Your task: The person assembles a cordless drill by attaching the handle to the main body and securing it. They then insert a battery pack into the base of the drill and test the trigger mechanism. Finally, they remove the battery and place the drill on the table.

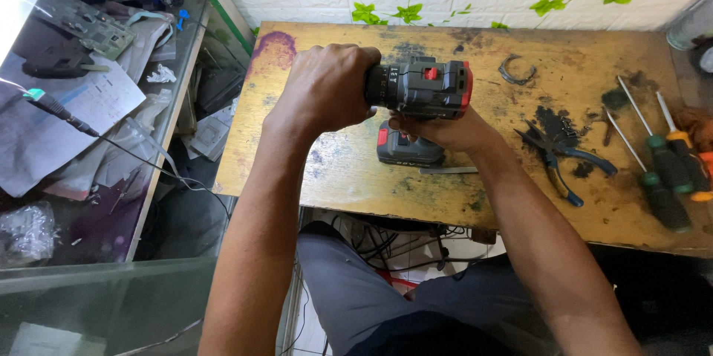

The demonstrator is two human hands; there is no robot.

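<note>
Pliers (pixel 558 155), screwdrivers (pixel 668 170) beside drill (pixel 420 99)

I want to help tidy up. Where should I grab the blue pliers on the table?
Take the pliers by the two blue handles, coming from the near right side. The handles splay toward the table's front edge with bare wood around them, while the dark metal jaws point away into the black grime. Close your fingers around both handles together.
</note>
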